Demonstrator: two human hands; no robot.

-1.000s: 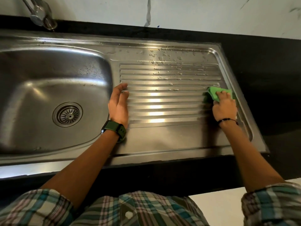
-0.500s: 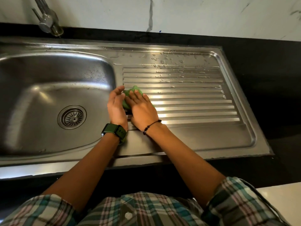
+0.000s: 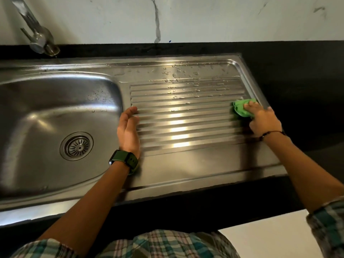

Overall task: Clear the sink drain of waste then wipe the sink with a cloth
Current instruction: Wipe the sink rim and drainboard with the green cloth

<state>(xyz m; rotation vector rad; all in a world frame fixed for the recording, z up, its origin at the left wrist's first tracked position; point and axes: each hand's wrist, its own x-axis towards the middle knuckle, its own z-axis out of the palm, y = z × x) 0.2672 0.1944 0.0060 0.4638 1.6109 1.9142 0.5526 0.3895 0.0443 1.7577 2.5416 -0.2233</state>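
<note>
The right hand (image 3: 264, 119) is pressing a green cloth (image 3: 242, 108) onto the far right end of the ridged draining board (image 3: 186, 116), close beside the raised rim; its fingers (image 3: 250, 107) are lying over the cloth, bent down on it and holding it against the metal, with the cloth bunching out to the left of them. The left hand (image 3: 128, 130) is resting on edge at the left end of the ridges, right where the board is meeting the basin (image 3: 46, 112), its fingers straight, close together and holding nothing. A dark watch (image 3: 123, 160) is sitting on that wrist, and a thin dark bracelet (image 3: 270, 134) on the right one. Water drops (image 3: 178, 75) are lying on the back part of the board, above the ridges and on the top few of them. The drain (image 3: 76, 146) is showing in the floor of the basin, its strainer looking bare. The tap (image 3: 40, 40) is reaching over the back left corner. The sink is sitting in a black surface (image 3: 297, 71).
</note>
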